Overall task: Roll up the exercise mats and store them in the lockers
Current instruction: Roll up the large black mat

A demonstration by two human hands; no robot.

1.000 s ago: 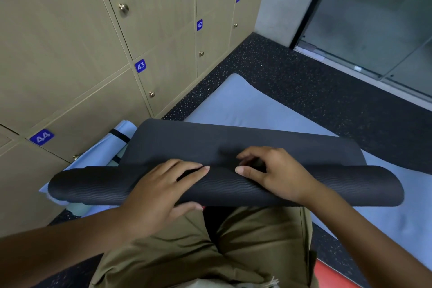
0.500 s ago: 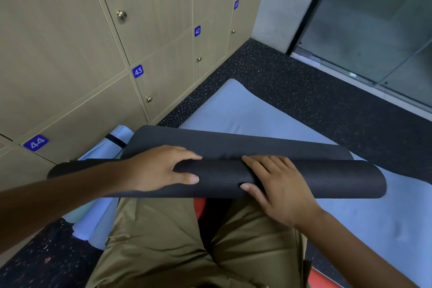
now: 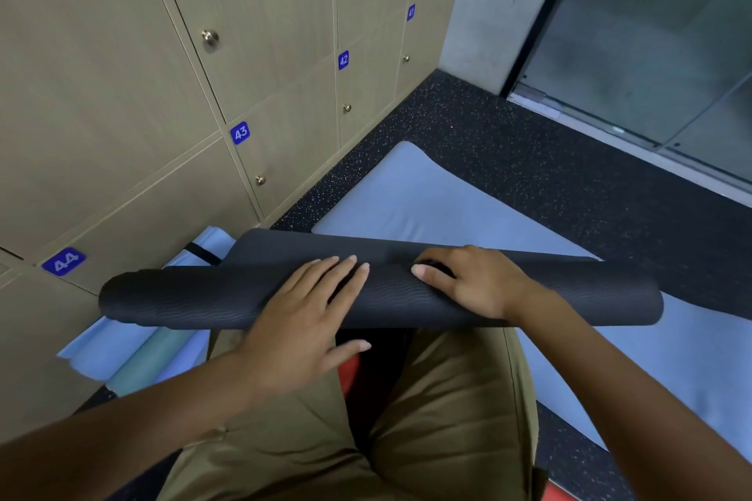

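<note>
**Black mat nearly rolled, one short flap left to take up**

The lockers (image 3: 122, 102) fill the wall to the left of both hands, doors 44 to 41 all closed, so none is ready to receive a roll yet. Beyond the hands a light blue mat (image 3: 407, 199) lies flat on the speckled floor (image 3: 508, 159), with open floor past it toward the glass door (image 3: 651, 33); that is the free room for swinging a long roll.

The black mat (image 3: 569, 297) lies as a long roll across the person's knees, under both palms, its unrolled flap reaching a little way forward of the fingers. It looks soft, springy and light, with a ribbed face that should grip well; I judge it will spring open if let go. Holding near the middle leaves the ends free to telescope.

Left of the grip, beneath the roll's end, rolled pale blue and teal mats (image 3: 154, 354) lie against the lockers, one with a black strap.

The left hand (image 3: 301, 317) rests flat on the roll, fingers straight. The right hand (image 3: 476, 281) curls over the roll's far side, thumb tucked at the flap.
</note>
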